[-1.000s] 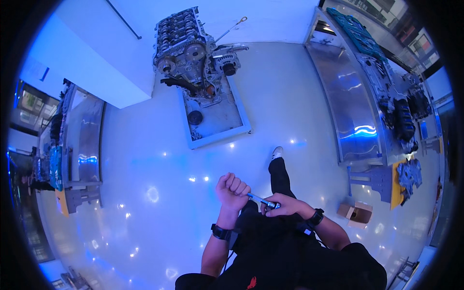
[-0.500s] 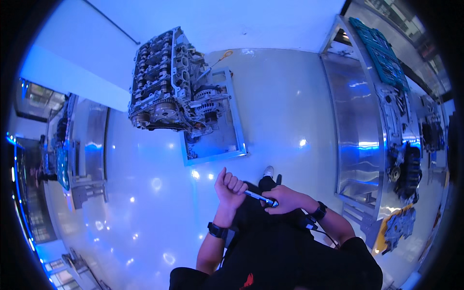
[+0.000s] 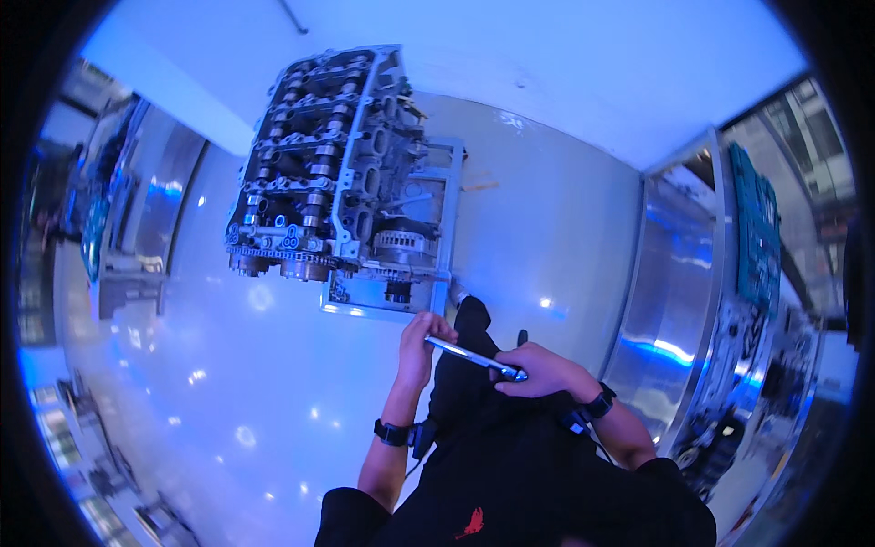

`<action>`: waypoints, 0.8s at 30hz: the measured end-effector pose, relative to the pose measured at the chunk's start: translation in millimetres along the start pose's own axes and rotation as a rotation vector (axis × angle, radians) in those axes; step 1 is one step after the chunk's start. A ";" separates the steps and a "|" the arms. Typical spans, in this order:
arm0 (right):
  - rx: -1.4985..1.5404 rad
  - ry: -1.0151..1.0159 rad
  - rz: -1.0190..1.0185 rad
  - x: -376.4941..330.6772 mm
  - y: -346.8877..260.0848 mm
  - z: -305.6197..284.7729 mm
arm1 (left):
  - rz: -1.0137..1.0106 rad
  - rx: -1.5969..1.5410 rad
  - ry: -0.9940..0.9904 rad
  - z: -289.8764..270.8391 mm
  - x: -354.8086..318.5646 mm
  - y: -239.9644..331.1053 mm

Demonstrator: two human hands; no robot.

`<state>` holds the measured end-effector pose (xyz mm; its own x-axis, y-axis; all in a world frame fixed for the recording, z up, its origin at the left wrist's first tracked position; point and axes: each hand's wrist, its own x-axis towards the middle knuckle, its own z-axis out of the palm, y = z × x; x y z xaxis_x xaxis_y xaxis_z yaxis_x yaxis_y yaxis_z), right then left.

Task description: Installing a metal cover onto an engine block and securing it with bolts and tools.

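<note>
I hold a long chrome wrench level in front of my body with both hands. My left hand grips its left end and my right hand is closed around its right end. A dark band sits on each wrist. Just ahead of my hands stands a car engine on a metal stand, its open top showing camshafts and a timing chain. The wrench does not touch the engine.
A long shiny metal workbench runs along my right, with engine parts on it and a teal board behind. Another metal bench stands at the far left. The glossy floor reflects ceiling lights.
The engine has grown larger and moved closer to my hands as I walked toward it. Both hands still hold the wrench the same way.
</note>
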<state>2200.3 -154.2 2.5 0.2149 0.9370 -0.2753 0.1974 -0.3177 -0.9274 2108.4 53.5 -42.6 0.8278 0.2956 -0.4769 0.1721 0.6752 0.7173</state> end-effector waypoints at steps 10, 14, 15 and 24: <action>0.118 0.076 -0.035 43.7 -26.3 -202.4 | 0.277 0.669 -0.038 71.8 59.8 73.7; 0.247 0.030 -0.137 89.3 -5.0 -268.3 | 0.545 0.800 0.187 84.6 69.9 99.7; 0.350 0.028 -0.127 103.2 2.1 -281.4 | 0.607 0.847 0.374 84.7 74.7 106.2; 0.624 -0.129 -0.093 225.1 7.0 -357.7 | 0.531 1.290 1.277 72.3 125.9 184.5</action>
<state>2592.1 2.6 24.6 0.0996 0.9789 -0.1785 -0.3921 -0.1263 -0.9112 2283.0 166.4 66.5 0.1879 0.9394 0.2866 0.8085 -0.3136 0.4980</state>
